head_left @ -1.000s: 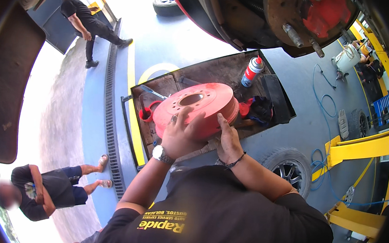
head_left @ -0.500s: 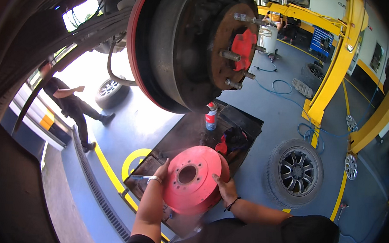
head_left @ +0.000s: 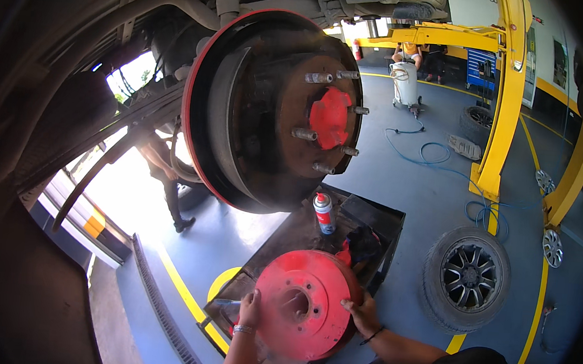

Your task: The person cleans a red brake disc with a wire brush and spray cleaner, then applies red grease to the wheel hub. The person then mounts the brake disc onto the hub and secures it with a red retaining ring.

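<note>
One round, red brake drum point(head_left: 323, 310), pierced centrally.

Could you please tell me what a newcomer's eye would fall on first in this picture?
Most likely the bright red drum, held at lower centre between the left hand and right hand. Next would probably come the dark wheel hub above it, at upper centre, with its red centre and bare studs. The black-spoked wheel on the floor at right also stands out.
</note>
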Demonstrator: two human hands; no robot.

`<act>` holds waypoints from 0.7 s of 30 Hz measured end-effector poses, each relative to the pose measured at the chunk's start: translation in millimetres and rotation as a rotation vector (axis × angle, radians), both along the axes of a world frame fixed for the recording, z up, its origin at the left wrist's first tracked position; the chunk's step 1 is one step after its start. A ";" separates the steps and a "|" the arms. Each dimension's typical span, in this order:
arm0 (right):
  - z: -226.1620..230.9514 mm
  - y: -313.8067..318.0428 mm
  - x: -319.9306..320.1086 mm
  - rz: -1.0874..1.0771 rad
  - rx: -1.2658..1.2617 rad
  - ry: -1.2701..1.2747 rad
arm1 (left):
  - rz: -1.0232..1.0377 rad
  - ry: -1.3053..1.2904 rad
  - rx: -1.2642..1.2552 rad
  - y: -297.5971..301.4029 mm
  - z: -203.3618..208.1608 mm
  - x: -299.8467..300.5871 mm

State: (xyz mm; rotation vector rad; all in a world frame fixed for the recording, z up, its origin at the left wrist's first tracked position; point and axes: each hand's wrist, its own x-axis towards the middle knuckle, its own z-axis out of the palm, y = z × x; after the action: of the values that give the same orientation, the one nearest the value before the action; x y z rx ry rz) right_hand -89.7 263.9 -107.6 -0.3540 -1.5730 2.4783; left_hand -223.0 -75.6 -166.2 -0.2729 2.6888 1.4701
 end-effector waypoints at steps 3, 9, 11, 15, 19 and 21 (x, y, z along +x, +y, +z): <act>10.8 13.5 18.0 0.085 0.033 0.228 | 0.103 0.330 0.038 2.8 61.0 58.8; 80.0 21.9 52.8 0.352 -0.049 0.683 | 0.120 0.946 0.052 27.0 240.7 157.5; 110.9 34.4 50.1 0.430 -0.156 0.815 | 0.062 1.177 -0.118 50.3 308.3 175.4; 165.8 67.5 31.9 0.536 -0.420 1.058 | 0.055 1.352 -0.274 118.4 432.8 203.5; 214.7 109.1 15.7 0.602 -0.606 1.206 | -0.298 1.382 0.029 162.9 507.3 217.1; 235.4 135.6 12.0 0.550 -0.630 1.274 | -0.401 1.590 0.053 196.7 486.2 214.2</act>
State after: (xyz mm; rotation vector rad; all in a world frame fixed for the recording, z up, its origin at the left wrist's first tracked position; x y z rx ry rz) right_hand -77.7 399.5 127.8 1.4548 -0.3524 2.4602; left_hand -8.8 121.1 319.9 2.1287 3.0499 1.9744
